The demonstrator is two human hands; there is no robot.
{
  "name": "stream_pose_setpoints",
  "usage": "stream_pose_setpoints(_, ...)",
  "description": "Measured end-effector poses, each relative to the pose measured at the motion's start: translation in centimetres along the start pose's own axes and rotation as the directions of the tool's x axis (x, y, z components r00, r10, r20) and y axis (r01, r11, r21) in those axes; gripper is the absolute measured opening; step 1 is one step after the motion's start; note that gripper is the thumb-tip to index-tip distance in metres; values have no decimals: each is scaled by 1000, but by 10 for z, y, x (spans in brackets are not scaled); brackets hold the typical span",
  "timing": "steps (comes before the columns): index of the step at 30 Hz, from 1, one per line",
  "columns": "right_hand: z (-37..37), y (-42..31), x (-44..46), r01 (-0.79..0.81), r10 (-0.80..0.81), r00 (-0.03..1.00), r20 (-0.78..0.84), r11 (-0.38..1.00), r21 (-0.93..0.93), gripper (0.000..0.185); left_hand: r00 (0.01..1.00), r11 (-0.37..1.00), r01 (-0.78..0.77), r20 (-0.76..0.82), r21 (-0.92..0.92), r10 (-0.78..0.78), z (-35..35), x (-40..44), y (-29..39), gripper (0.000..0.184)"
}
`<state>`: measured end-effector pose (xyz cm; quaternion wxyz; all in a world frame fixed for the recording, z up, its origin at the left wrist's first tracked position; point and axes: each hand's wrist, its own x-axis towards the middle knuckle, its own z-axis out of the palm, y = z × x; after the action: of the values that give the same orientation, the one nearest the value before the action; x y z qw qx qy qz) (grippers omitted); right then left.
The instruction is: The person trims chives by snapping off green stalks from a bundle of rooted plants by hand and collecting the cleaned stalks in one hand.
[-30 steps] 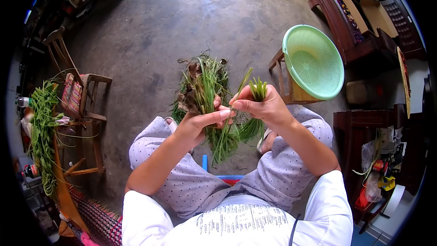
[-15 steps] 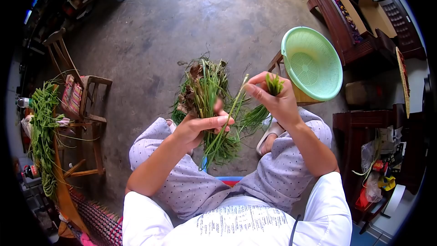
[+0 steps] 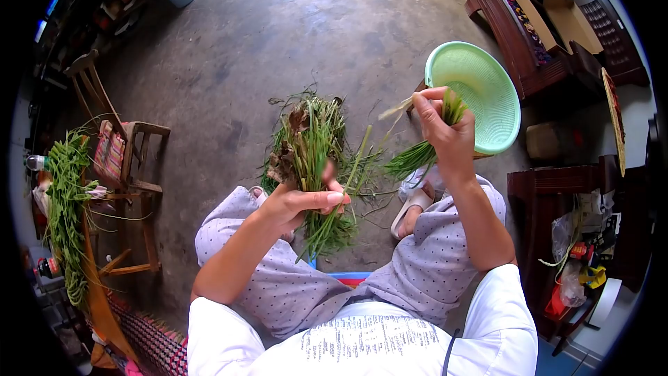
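My left hand (image 3: 306,202) is closed round a bunch of long, thin greens (image 3: 309,157) that look like chives, their thin leaf ends hanging below the fist. A smaller bunch of the same greens (image 3: 414,158) is gripped in my right hand (image 3: 449,132), cut-looking ends up and leaves trailing left. Between the right thumb and forefinger, a pale, dry strip (image 3: 395,108) sticks out to the left. On the floor beyond my left hand lies a heap of loose greens (image 3: 334,111), with brown withered leaves (image 3: 298,122) in front of it.
A light green plastic basket (image 3: 511,97) stands tilted on a stool just beyond my right hand. At the left, more greens (image 3: 66,209) are draped along a wooden edge near a wooden chair (image 3: 142,146). Dark wooden furniture (image 3: 515,56) lines the right.
My right hand has moved up and to the right, away from the left hand, with its small bunch and the pale strip. The left hand has shifted slightly down and left with its bunch.
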<state>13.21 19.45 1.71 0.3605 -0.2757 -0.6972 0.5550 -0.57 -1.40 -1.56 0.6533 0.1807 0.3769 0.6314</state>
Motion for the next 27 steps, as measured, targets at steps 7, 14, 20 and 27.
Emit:
stream_pose_setpoints(7, -7, -12, -3, 8, 115, 927, 357, 945, -326, 21, 997, 998, -18, -74, 61, 23, 5, -1, 2, 28)
stream_pose_setpoints(14, -15, -8, -1, -8, 75, 945, 317, 979, -205, 23, 992, 992, -66, -104, 107, 77, 3, 3, 0, 28)
stream_pose_setpoints(20, -1, -18, -7, -4, 55, 962, 266, 982, -190, 22, 986, 993, -32, -156, 109, 49, 4, 6, -2, 35)
stream_pose_setpoints(27, 17, -14, -16, -250, 147, 802, 579, 963, 102, 21, 988, 992, -1, -150, 130, 20, 3, 16, -11, 30)
